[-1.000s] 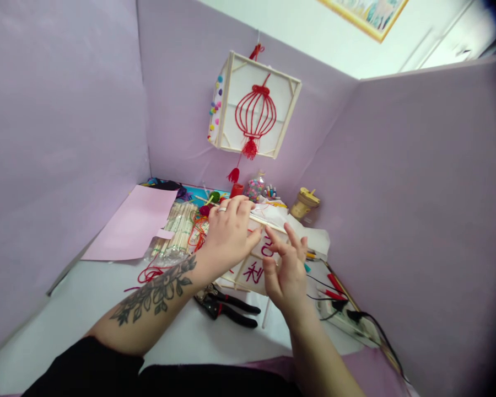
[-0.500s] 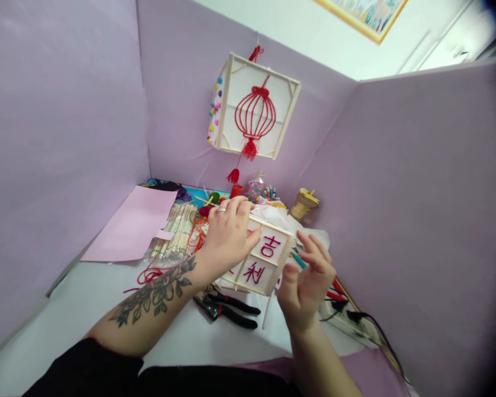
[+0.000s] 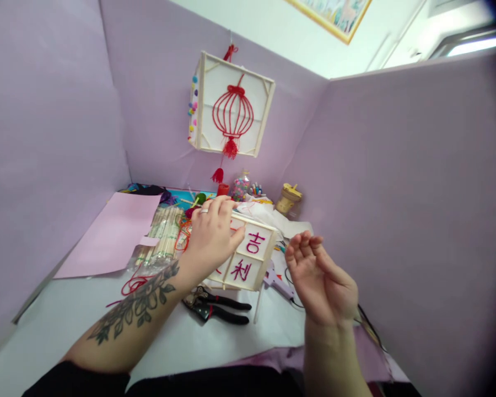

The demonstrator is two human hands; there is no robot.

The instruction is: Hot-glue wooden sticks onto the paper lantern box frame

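Note:
My left hand [image 3: 213,234] grips a small lantern [image 3: 254,259] from above, fingers over its far edge and thumb along its front. The lantern has a pale wooden-stick frame, white panels and purple characters; its left part is hidden by my hand. To the right of it my right hand [image 3: 324,281] is raised, palm turned inward, fingers stretched out and holding nothing. A lilac glue gun [image 3: 279,284] lies between the lantern and my right hand. Black-handled pliers [image 3: 219,306] rest just in front of the lantern, beside a thin white stick [image 3: 258,307].
A larger lantern [image 3: 235,110] with a red lantern design hangs behind. Pink paper [image 3: 111,234], bundled wooden sticks [image 3: 161,234] and red cord [image 3: 136,284] lie left. Farther back stand a jar of coloured pompoms [image 3: 241,187] and a tan cup [image 3: 288,198]. Lilac panels [image 3: 376,193] enclose the table.
My right hand has moved away from the lantern's right side and turned its palm inward, its fingers straightening. The glue gun now shows. The left hand keeps its hold; the view has shifted right.

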